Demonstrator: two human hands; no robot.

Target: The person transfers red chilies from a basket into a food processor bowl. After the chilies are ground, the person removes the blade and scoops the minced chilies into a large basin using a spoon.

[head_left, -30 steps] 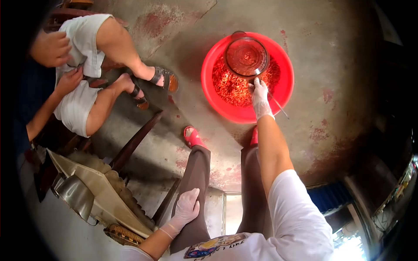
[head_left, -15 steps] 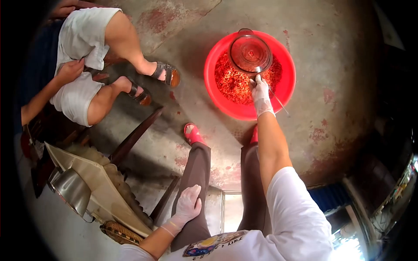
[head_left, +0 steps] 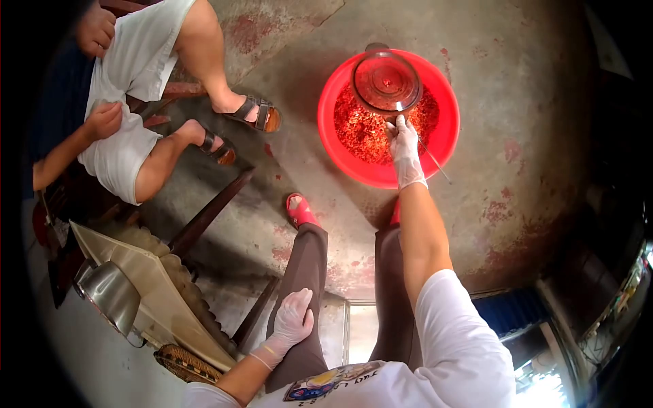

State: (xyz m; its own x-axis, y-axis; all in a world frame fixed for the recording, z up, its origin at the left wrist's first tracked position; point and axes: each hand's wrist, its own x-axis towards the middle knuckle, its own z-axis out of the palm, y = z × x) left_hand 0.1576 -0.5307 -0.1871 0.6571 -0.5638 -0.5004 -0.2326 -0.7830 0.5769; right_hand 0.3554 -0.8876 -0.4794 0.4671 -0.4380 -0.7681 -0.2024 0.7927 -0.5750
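Note:
My right hand [head_left: 404, 146], in a clear glove, grips the near handle of a see-through brownish glass pot [head_left: 386, 81] with a second handle on its far side. The pot is over a red plastic tub [head_left: 445, 146], which holds a heap of chopped red stuff [head_left: 357, 132], perhaps chillies. What the pot holds, if anything, I cannot make out. A thin metal rod [head_left: 437, 163] sticks out past the tub's near right rim; its other end is hidden. My left hand [head_left: 294, 319], gloved too, rests on my left thigh with its fingers laid out and nothing in them.
Another person [head_left: 136, 81] in white shorts and sandals sits at the upper left. At lower left are a cream angular panel [head_left: 163, 292], a metal bowl [head_left: 112, 296] and a woven basket [head_left: 183, 364]. Dark wooden legs [head_left: 211, 214] slant across the concrete floor [head_left: 517, 102].
My right hand and the glass pot have shifted slightly left. The other person's hands have moved, one now showing at the top. My left hand stays on my thigh.

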